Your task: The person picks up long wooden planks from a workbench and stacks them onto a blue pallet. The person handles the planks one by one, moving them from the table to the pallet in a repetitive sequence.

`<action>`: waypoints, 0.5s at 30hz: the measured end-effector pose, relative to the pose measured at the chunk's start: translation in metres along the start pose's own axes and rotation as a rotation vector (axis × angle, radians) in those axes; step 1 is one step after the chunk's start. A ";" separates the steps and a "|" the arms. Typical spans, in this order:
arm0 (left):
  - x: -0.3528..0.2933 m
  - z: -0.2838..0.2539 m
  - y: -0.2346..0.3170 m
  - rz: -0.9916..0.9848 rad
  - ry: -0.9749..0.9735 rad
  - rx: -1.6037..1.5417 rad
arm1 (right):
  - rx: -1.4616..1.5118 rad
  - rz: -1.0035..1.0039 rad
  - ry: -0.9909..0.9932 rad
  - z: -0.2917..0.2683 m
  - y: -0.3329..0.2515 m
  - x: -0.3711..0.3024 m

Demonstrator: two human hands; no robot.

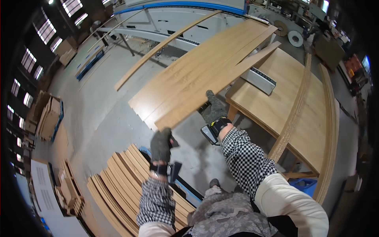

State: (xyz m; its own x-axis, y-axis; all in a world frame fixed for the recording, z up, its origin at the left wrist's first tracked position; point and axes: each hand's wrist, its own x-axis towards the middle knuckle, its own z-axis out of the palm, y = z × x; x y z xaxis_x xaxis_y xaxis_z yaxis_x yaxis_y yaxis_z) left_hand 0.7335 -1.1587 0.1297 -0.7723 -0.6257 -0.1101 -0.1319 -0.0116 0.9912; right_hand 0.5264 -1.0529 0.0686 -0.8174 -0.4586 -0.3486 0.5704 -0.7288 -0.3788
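Several long light-brown wood planks [189,71] lie side by side, reaching from a machine toward me. The nearest wood plank [183,111] runs along their right edge. My right hand [214,110], in a dark grey glove, grips this plank's long edge, thumb on top and the other fingers mostly hidden beneath. My left hand [160,145], gloved alike, is at the plank's near end; its fingers are partly hidden, and whether they touch the wood is unclear. Both wrists carry strapped devices, and checked sleeves cover my forearms.
A stack of wood strips [126,177] lies low at the left. To the right stands a wooden table [292,98] with a long strip [294,114] across it. A blue bin [304,185] is beneath. The grey machine [158,21] spans the back; a support arm [258,81] juts out.
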 end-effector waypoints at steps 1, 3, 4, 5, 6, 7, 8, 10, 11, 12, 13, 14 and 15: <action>-0.008 -0.010 -0.011 0.502 -0.054 0.724 | 0.111 -0.029 -0.019 0.002 0.001 0.007; -0.018 -0.024 -0.046 0.618 -0.225 0.777 | 0.087 -0.095 -0.157 -0.015 -0.011 0.003; -0.023 -0.029 -0.049 0.531 -0.315 0.704 | 0.106 -0.135 -0.250 -0.019 -0.017 -0.013; -0.024 -0.038 -0.059 0.075 -0.160 0.008 | 0.083 -0.126 -0.206 -0.018 -0.021 -0.028; -0.018 -0.050 -0.075 -0.398 0.008 -0.676 | 0.034 -0.098 -0.135 -0.018 -0.024 -0.043; -0.007 -0.069 -0.098 -0.365 0.140 -0.684 | 0.020 -0.121 -0.162 -0.019 -0.026 -0.055; 0.008 -0.080 -0.113 -0.335 0.259 -0.691 | 0.004 -0.157 -0.184 -0.025 -0.031 -0.066; 0.035 -0.061 -0.094 -0.370 0.224 -0.745 | -0.010 -0.189 -0.196 -0.046 -0.042 -0.079; 0.046 -0.057 -0.097 -0.367 0.219 -0.750 | -0.074 -0.187 -0.161 -0.054 -0.038 -0.086; 0.060 -0.056 -0.108 -0.364 0.215 -0.755 | -0.091 -0.227 -0.145 -0.061 -0.034 -0.090; 0.069 -0.066 -0.143 -0.143 0.145 -0.438 | -0.104 -0.264 -0.138 -0.064 -0.029 -0.092; 0.060 -0.051 -0.128 0.028 0.005 -0.032 | -0.124 -0.327 -0.108 -0.073 -0.033 -0.094; 0.051 -0.035 -0.111 0.256 -0.037 0.504 | -0.210 -0.342 -0.107 -0.083 -0.039 -0.098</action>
State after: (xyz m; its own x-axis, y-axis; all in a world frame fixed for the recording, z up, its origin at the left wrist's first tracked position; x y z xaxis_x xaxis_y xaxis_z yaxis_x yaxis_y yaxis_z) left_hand 0.7309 -1.2167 0.0172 -0.8390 -0.5312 0.1180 -0.2103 0.5165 0.8301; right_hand 0.5904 -0.9375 0.0464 -0.9600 -0.2665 -0.0857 0.2597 -0.7336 -0.6280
